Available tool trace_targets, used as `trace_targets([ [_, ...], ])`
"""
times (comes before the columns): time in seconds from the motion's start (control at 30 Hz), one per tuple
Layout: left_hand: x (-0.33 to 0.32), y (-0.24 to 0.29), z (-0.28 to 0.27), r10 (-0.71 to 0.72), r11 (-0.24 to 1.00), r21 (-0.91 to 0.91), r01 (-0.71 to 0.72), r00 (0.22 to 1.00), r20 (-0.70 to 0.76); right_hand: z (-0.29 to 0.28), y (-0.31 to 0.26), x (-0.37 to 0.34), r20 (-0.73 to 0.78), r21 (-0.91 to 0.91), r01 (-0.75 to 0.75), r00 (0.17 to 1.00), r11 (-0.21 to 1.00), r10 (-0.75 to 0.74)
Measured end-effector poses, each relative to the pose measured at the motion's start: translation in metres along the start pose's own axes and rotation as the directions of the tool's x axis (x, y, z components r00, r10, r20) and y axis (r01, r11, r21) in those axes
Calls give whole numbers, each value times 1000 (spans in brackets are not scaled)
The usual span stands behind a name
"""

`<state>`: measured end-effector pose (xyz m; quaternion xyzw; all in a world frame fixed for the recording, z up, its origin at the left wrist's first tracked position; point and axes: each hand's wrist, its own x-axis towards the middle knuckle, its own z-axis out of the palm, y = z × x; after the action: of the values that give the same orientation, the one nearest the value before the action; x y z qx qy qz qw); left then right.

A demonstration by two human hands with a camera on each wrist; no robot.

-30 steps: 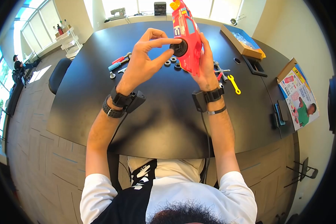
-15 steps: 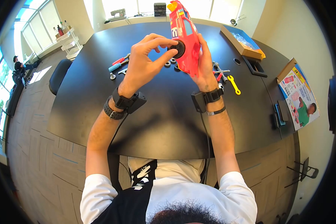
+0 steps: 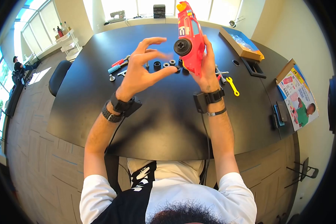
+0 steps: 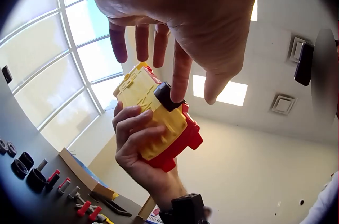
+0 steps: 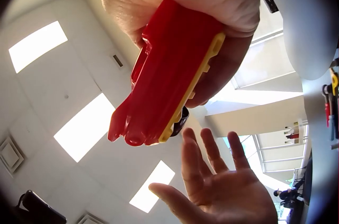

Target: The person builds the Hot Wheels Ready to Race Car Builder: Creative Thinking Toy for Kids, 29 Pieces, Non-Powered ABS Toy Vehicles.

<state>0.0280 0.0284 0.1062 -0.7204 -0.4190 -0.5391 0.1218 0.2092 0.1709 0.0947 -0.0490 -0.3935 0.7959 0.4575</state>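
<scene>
My right hand (image 3: 207, 71) holds a red toy car (image 3: 193, 43) up over the table, tilted with its side toward me. A black wheel (image 3: 182, 47) with a cross-shaped hub sits on that side. In the left wrist view the car's yellow underside (image 4: 161, 136) shows, with the right fingers wrapped over it. My left hand (image 3: 140, 69) is just left of the wheel, its fingers spread and apart from it in the head view. The right wrist view also shows the left hand's palm (image 5: 228, 197) with nothing in it.
Loose black wheels (image 3: 157, 65) and grey rings (image 3: 166, 65) lie behind the left hand. A blue-handled screwdriver (image 3: 114, 68) is at left, a yellow wrench (image 3: 233, 86) at right. Farther right are a cardboard box (image 3: 246, 54), a black tray (image 3: 254, 69) and a printed box (image 3: 299, 97).
My left fingers have come off the wheel and drawn back to the left, uncovering its hub. The right hand has shifted the car slightly right.
</scene>
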Motion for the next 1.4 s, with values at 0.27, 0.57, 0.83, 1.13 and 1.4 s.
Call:
trace_targets([
  [0.27,1,-41,-18,-221,965,-151,215,975,-24,-15,-9,6,9,49,-18,1000,999,18],
  [0.57,-17,-104,-13,-493,861,-145,487,870,-8,-26,-8,8,124,44,-59,991,997,53],
  [0.83,-45,-158,21,-512,856,18,516,843,163,-20,-5,8,30,72,-49,998,996,47],
  [1.13,-80,-212,79,-426,868,456,198,768,478,-18,1,9,47,53,-27,999,998,24],
  [1.4,-75,-198,81,-522,786,599,152,684,510,-32,1,14,109,56,-81,991,995,75],
])
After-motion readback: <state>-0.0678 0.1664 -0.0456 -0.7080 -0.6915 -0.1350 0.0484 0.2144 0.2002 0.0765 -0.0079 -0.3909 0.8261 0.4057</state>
